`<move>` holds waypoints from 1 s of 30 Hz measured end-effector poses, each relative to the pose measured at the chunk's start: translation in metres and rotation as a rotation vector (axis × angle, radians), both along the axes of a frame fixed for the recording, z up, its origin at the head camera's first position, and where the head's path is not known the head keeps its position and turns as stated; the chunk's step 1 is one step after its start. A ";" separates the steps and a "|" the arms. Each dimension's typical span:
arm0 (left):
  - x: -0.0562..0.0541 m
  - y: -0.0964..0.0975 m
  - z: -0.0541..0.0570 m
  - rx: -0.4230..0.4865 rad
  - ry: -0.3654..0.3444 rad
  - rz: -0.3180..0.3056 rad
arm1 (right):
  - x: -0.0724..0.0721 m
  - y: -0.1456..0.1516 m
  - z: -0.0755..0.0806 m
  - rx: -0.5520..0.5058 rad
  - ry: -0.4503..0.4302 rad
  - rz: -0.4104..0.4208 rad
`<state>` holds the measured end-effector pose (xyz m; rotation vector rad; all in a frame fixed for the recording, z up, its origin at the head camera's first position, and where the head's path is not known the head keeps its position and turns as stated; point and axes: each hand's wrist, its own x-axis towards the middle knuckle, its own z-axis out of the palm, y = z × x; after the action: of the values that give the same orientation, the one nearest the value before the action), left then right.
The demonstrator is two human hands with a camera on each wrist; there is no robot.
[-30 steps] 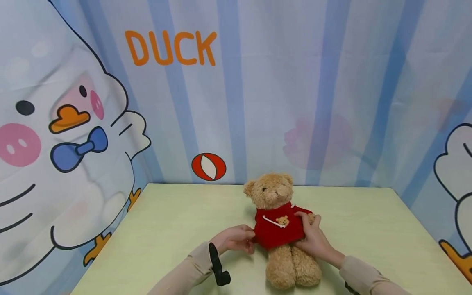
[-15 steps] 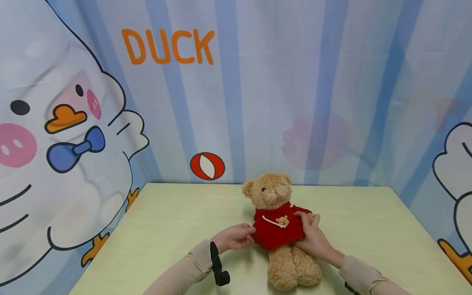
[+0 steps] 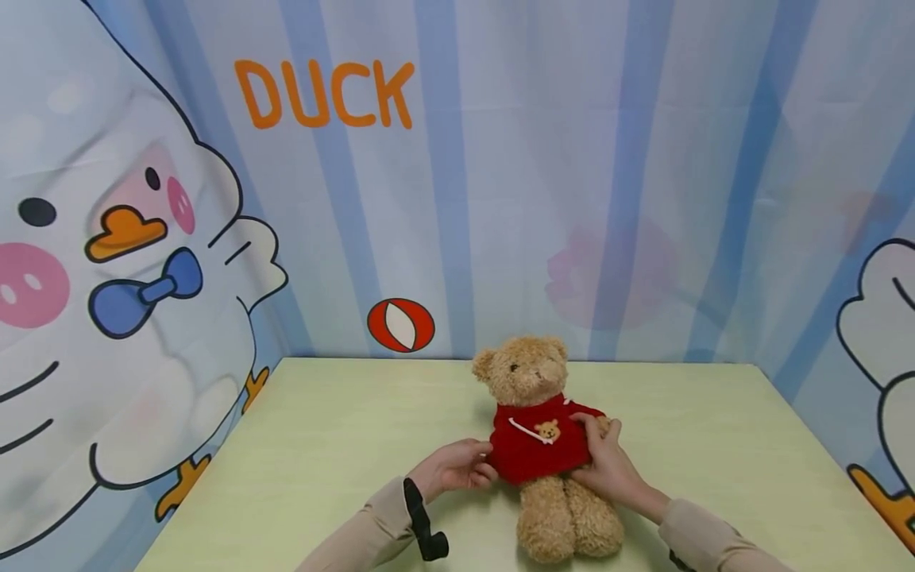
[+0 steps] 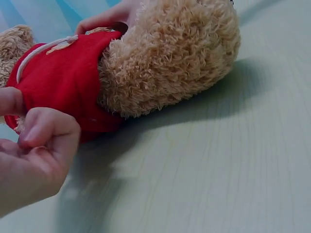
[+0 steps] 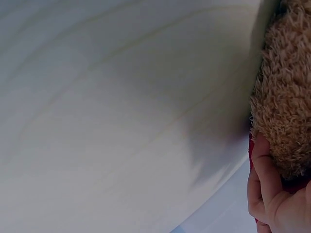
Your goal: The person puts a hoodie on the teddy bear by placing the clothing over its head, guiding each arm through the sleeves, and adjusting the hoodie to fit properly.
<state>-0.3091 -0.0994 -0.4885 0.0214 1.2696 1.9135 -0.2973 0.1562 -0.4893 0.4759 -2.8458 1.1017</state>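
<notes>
A tan, curly-furred teddy bear (image 3: 570, 520) in a red sweater (image 3: 532, 449) sits facing forward on the table. White cord and a small bear-face patch decorate the sweater's front. At the bear's side on the left of the head view, my left hand (image 3: 453, 467) pinches the red sleeve. The left wrist view shows that hand (image 4: 41, 153) with fingers curled and a bit of fur showing between them. My right hand (image 3: 613, 465) grips the bear's other side, thumb over the sweater's front near the paw; the right wrist view shows its fingers (image 5: 267, 170) against fur.
The pale green tabletop (image 3: 343, 413) stretches out on both sides of the bear. Behind it hangs a blue striped curtain (image 3: 515, 159) printed with a duck (image 3: 164, 349) and a red ball (image 3: 400, 325). A black strap (image 3: 420, 520) circles the left wrist.
My left fingers shift slightly at the sleeve, and the sweater's edge moves a little with them. The right hand and the bear stay nearly in place.
</notes>
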 end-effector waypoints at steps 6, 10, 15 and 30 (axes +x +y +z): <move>0.001 0.002 -0.003 0.020 -0.007 0.023 | 0.000 0.000 -0.002 0.006 0.015 0.007; 0.002 0.002 -0.001 0.032 -0.067 0.104 | 0.002 -0.001 -0.002 -0.002 0.015 0.018; 0.002 0.002 0.005 0.020 -0.037 0.221 | 0.001 -0.001 -0.001 0.010 0.016 0.018; 0.000 -0.005 0.019 -0.456 0.413 0.035 | -0.002 0.006 -0.005 -0.127 -0.020 0.046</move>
<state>-0.3093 -0.1045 -0.4690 0.1660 1.9726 1.6552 -0.2996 0.1626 -0.4940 0.5266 -2.7725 1.2923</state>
